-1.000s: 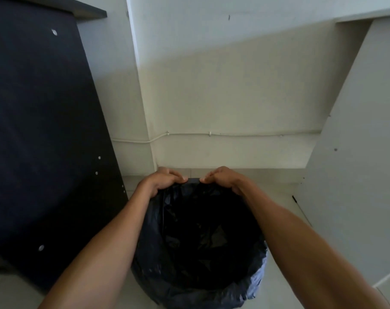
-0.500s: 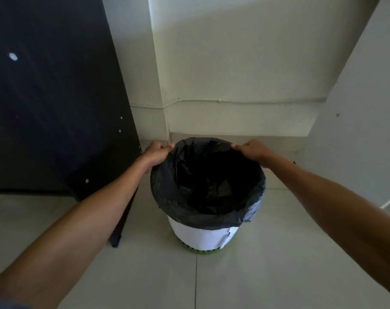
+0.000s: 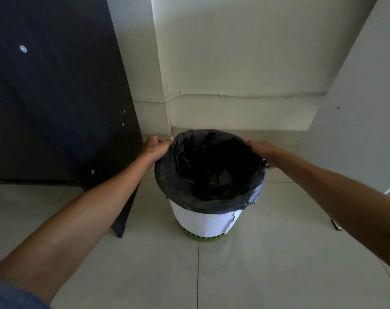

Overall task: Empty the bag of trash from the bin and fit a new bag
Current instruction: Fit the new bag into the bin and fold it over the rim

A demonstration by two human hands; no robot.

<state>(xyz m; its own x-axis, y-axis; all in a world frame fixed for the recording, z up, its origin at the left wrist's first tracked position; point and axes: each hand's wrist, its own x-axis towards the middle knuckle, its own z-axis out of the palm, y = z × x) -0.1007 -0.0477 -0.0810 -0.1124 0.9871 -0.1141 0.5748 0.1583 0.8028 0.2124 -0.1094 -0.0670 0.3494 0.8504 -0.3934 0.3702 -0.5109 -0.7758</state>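
Bag [image 3: 209, 207], black, thin film, one: mouth turned out over the rim of the bin [image 3: 203, 221], cuff hanging a short way down the white side nearest me, body slumped and creased inside, no trash that I can make out in the dark of it. Bin, white with a green base [image 3: 200, 238], upright on the tiled floor [image 3: 256, 264], in the corner near the wall [image 3: 234, 63], between a dark panel [image 3: 55, 97] on my left and a pale panel [image 3: 357, 108] on my right. Left hand [image 3: 156, 148]: at the far left of the rim, fingers [image 3: 165, 141] curled onto the bag's edge and clamped on the film. Right hand [image 3: 260, 152]: at the far right of the rim, fingers bent down over the cuff and closed on it. Step in hand, by my reckoning: seating the new bag, nearly done. Method: draw the cuff down evenly on both sides at once, so that the bin does not tip or skid toward one hand; work round the far arc, whose fold I cannot see from here; pull with the flats of the fingers, not the nails, since film this thin will likely tear at a stretched rim. Remaining: press the slack down inside to let trapped air out.
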